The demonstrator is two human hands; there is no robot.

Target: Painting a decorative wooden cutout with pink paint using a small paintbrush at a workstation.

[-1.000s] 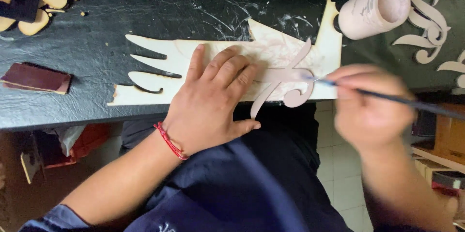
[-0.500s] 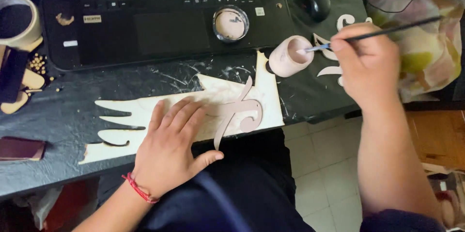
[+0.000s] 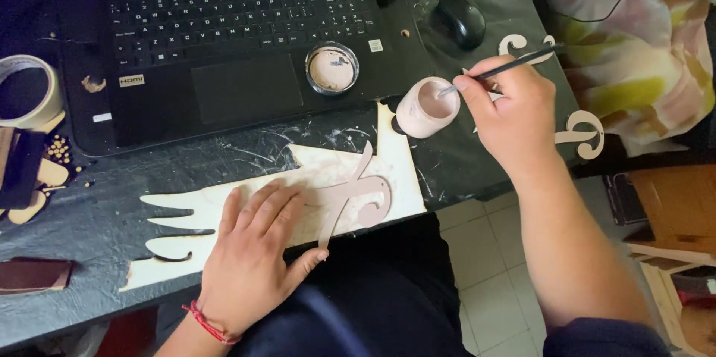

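Home craft corner, improvised at a computer desk. Evidence: open laptop (image 3: 239, 36) and mouse (image 3: 459, 20) share a paint-smeared black desktop (image 3: 74, 215) with cut wooden ornaments (image 3: 589, 133), a masking-tape roll (image 3: 26, 92) and paint pot (image 3: 426, 107); tiled floor (image 3: 485, 252), patterned fabric (image 3: 634, 81) beside.

A thin paintbrush (image 3: 514, 66) with a dark handle slants up to the right, its tip dipped into the mouth of a small pale pink paint jar (image 3: 426, 107). The jar lies tipped on its side near the desk's right edge, its opening facing up and right, its inside coated in pinkish paint. A flat, pale wooden cutout (image 3: 298, 193) shaped like a wing with long pointed feathers lies along the desk's front edge. On top of it rests a curly pink-painted ornament (image 3: 358, 194), slanted, with a scroll at its right end.
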